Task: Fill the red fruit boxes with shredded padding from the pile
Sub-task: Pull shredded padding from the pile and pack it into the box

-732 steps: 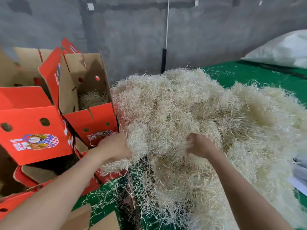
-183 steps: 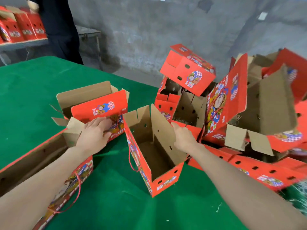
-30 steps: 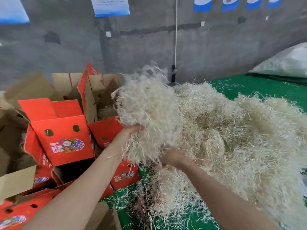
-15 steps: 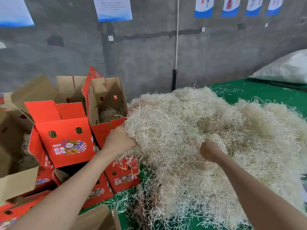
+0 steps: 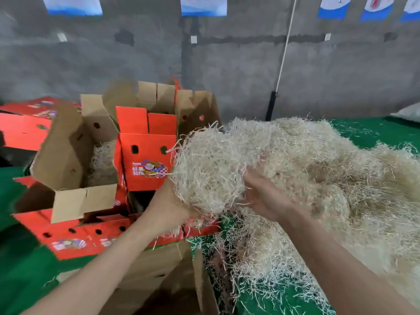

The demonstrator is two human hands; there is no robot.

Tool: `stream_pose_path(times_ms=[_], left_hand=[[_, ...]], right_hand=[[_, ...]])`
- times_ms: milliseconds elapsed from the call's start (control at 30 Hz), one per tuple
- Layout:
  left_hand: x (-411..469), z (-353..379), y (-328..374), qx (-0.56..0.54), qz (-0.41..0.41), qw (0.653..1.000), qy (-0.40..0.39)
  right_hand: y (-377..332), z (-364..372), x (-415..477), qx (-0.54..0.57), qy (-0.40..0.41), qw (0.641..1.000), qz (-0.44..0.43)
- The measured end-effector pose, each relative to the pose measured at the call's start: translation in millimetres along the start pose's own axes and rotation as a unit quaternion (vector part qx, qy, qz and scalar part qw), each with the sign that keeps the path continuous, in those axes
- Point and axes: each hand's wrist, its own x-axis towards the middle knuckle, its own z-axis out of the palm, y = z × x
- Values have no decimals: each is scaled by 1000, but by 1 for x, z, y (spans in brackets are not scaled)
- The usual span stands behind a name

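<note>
The left hand (image 5: 168, 206) and right hand (image 5: 264, 197) grip a clump of padding (image 5: 211, 167) at the nine-o'clock edge of the pile (image 5: 329, 178). Squeeze it compact (loose strands trail), then carry it toward nine o'clock, over the red boxes (image 5: 145, 162).

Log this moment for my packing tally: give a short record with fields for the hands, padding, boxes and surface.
left hand: holds the clump of padding from below and the left
right hand: fingers dug into the clump's right side
pile: large, on the green cover, right of the boxes
open box: at left, loose shreds inside
red box: upright beside the clump, inside hidden
stage: clump held up at the pile's left end, not yet in a box
</note>
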Motion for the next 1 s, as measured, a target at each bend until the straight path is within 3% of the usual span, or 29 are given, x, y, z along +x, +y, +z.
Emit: stream_pose_path(times_ms=[100, 167, 267, 300, 433, 600, 733, 833, 900, 1000], left_hand=[[-46, -33, -23, -39, 17, 994, -104], [-68, -53, -41, -188, -67, 977, -72], [-81, -76, -69, -379, -201, 903, 13], [-85, -78, -74, -377, -214, 901, 20], [-105, -83, -105, -200, -185, 961, 44], [-129, -122, -141, -160, -205, 962, 85], [-138, -125, -140, -119, -203, 971, -42], [-130, -110, -128, -173, -270, 936, -144], [-123, -95, -121, -189, -281, 934, -115], [-113, -83, -125, -177, -268, 946, 30]], right_hand=[[20, 44, 0, -62, 62, 995, 52], [37, 64, 3, -160, 69, 982, 69], [69, 95, 5, -165, 10, 984, 69], [79, 105, 5, -175, -3, 982, 64], [109, 131, 5, -261, -42, 961, 79], [110, 115, -1, -290, 25, 953, 85], [118, 123, -5, -273, 74, 956, 83], [129, 142, 1, -268, 61, 957, 89], [134, 153, 4, -235, 19, 965, 112], [137, 155, 4, -185, -6, 976, 112]])
